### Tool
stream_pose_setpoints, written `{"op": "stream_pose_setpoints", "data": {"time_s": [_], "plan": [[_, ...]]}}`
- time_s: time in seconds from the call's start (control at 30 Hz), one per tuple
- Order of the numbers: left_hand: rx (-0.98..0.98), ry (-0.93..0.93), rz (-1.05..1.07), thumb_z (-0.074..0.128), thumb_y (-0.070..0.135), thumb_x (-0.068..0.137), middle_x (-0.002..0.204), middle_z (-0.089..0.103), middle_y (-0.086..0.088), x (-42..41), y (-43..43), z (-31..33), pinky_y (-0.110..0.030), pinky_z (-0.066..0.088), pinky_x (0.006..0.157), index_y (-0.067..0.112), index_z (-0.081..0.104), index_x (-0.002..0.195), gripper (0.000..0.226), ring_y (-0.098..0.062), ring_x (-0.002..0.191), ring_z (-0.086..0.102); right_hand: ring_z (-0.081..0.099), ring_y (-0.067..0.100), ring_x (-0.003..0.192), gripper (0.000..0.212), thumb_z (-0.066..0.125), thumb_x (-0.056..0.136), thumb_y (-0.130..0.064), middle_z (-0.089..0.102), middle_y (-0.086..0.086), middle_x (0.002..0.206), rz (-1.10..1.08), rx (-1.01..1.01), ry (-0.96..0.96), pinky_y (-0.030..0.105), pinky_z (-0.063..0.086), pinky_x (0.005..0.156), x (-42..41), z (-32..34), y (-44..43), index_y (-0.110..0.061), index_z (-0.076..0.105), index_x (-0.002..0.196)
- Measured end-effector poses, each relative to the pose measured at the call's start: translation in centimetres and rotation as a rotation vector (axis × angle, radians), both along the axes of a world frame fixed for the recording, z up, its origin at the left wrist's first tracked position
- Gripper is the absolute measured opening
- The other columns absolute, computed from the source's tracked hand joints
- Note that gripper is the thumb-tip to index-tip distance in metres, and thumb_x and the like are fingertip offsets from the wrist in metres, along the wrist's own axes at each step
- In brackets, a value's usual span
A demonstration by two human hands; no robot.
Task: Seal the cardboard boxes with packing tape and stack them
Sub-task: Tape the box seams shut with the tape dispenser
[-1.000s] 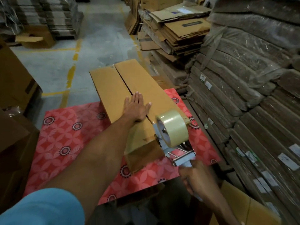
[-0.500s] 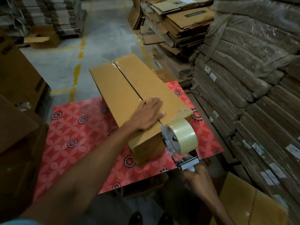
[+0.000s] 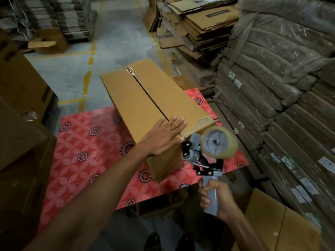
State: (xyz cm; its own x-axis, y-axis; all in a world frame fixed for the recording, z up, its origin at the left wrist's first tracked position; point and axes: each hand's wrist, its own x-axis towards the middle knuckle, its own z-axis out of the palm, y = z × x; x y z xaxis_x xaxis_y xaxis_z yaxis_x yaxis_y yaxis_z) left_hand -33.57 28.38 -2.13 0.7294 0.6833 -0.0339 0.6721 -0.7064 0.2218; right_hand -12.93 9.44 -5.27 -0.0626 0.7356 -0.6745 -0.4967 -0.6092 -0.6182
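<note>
A long brown cardboard box (image 3: 137, 98) lies on a table with a red flower-patterned cover (image 3: 87, 142). Clear tape runs along its middle seam. My left hand (image 3: 165, 135) rests flat, fingers spread, on the box's near end over the seam. My right hand (image 3: 216, 200) grips the grey handle of a tape dispenser (image 3: 208, 153) with a roll of clear tape (image 3: 220, 144). The dispenser's front sits just off the box's near right corner, beside my left fingers.
Wrapped bundles of flat cardboard (image 3: 272, 87) rise like a wall on the right. Loose flattened cartons (image 3: 199, 24) lie behind the table. Brown boxes (image 3: 20, 105) stand at left, another box (image 3: 282, 227) at lower right. Grey floor with yellow lines (image 3: 87, 82) stretches beyond.
My left hand slid toward the box's near end and turned across the seam. The dispenser came off the box's end, tilted upright and moved a little to the right.
</note>
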Motion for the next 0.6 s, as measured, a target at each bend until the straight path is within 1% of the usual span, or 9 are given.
{"op": "stream_pose_setpoints", "data": {"time_s": [0.07, 0.13, 0.2, 0.27, 0.33, 0.4, 0.43, 0.5, 0.6], "plan": [[0.010, 0.013, 0.020, 0.010, 0.058, 0.106, 0.168, -0.006, 0.013, 0.0, 0.1, 0.0, -0.047, -0.009, 0.125, 0.035, -0.001, 0.161, 0.061, -0.011, 0.155, -0.013, 0.031, 0.015, 0.031, 0.010, 0.041, 0.070, -0.002, 0.037, 0.007, 0.054, -0.149, -0.034, 0.101, 0.021, 0.027, 0.037, 0.4, -0.8, -0.9, -0.005, 0.049, 0.075], [0.016, 0.059, 0.071, 0.013, 0.060, 0.105, 0.168, -0.006, 0.013, 0.6, -0.1, 0.2, -0.049, -0.009, 0.125, 0.034, -0.001, 0.161, 0.064, -0.012, 0.154, -0.014, 0.032, 0.014, 0.032, 0.007, 0.043, 0.073, -0.001, 0.038, 0.004, 0.050, -0.246, -0.053, 0.043, 0.020, 0.028, 0.037, 1.2, -1.5, -1.4, -0.007, 0.047, 0.074], [0.017, 0.077, 0.131, 0.019, 0.063, 0.104, 0.169, -0.002, 0.009, 1.7, -0.5, 0.3, -0.050, -0.008, 0.125, 0.030, 0.003, 0.162, 0.069, -0.015, 0.155, -0.011, 0.036, 0.014, 0.035, 0.014, 0.047, 0.084, -0.001, 0.039, 0.004, 0.052, -0.289, -0.052, -0.168, 0.022, 0.030, 0.040, 2.5, -2.1, -1.2, -0.009, 0.047, 0.073], [0.073, 0.079, 0.196, 0.025, 0.066, 0.101, 0.170, 0.004, 0.004, 2.8, -1.3, -0.1, -0.050, -0.005, 0.125, 0.026, 0.008, 0.163, 0.075, -0.018, 0.156, -0.004, 0.044, 0.018, 0.041, 0.024, 0.049, 0.095, -0.008, 0.043, 0.006, 0.057, -0.330, -0.043, -0.438, 0.024, 0.033, 0.042, 4.5, -2.8, 0.4, -0.009, 0.051, 0.071], [0.139, 0.093, 0.266, 0.032, 0.064, 0.101, 0.170, 0.007, 0.002, 3.6, -2.1, -0.7, -0.049, -0.003, 0.125, 0.023, 0.009, 0.162, 0.077, -0.021, 0.157, 0.000, 0.056, 0.028, 0.057, 0.028, 0.058, 0.095, -0.024, 0.055, 0.013, 0.065, -0.282, -0.024, -0.741, 0.030, 0.040, 0.052, 6.6, -3.3, 2.6, -0.007, 0.060, 0.072], [0.174, 0.091, 0.308, 0.033, 0.061, 0.102, 0.170, 0.006, 0.001, 3.9, -2.6, -1.2, -0.048, -0.003, 0.125, 0.022, 0.008, 0.162, 0.076, -0.022, 0.156, 0.000, 0.063, 0.034, 0.079, 0.028, 0.066, 0.088, -0.035, 0.066, 0.016, 0.083, -0.155, -0.044, -0.984, 0.036, 0.044, 0.067, 8.4, -4.3, 5.0, -0.007, 0.067, 0.088], [0.182, 0.089, 0.316, 0.032, 0.061, 0.102, 0.169, 0.005, 0.001, 3.9, -2.8, -1.3, -0.047, -0.003, 0.125, 0.022, 0.006, 0.162, 0.076, -0.023, 0.156, -0.001, 0.064, 0.033, 0.086, 0.027, 0.070, 0.085, -0.036, 0.068, 0.014, 0.090, -0.098, -0.031, -1.055, 0.037, 0.046, 0.073, 9.1, -5.0, 6.2, -0.010, 0.068, 0.094], [0.193, 0.096, 0.319, 0.029, 0.063, 0.102, 0.169, 0.002, 0.001, 3.7, -2.9, -1.3, -0.047, -0.003, 0.125, 0.023, 0.003, 0.162, 0.077, -0.024, 0.156, -0.004, 0.065, 0.031, 0.092, 0.032, 0.075, 0.080, -0.038, 0.070, 0.010, 0.098, 0.005, -0.009, -1.147, 0.040, 0.051, 0.081, 10.1, -6.3, 8.5, -0.016, 0.068, 0.103], [0.184, 0.123, 0.337, 0.027, 0.064, 0.102, 0.169, -0.003, 0.003, 3.5, -3.1, -1.2, -0.048, 0.001, 0.127, 0.026, -0.002, 0.162, 0.077, -0.025, 0.156, -0.006, 0.067, 0.036, 0.099, 0.046, 0.076, 0.083, -0.039, 0.071, 0.017, 0.108, 0.146, -0.045, -1.255, 0.043, 0.053, 0.087, 10.6, -8.3, 10.7, -0.010, 0.063, 0.116]]}}
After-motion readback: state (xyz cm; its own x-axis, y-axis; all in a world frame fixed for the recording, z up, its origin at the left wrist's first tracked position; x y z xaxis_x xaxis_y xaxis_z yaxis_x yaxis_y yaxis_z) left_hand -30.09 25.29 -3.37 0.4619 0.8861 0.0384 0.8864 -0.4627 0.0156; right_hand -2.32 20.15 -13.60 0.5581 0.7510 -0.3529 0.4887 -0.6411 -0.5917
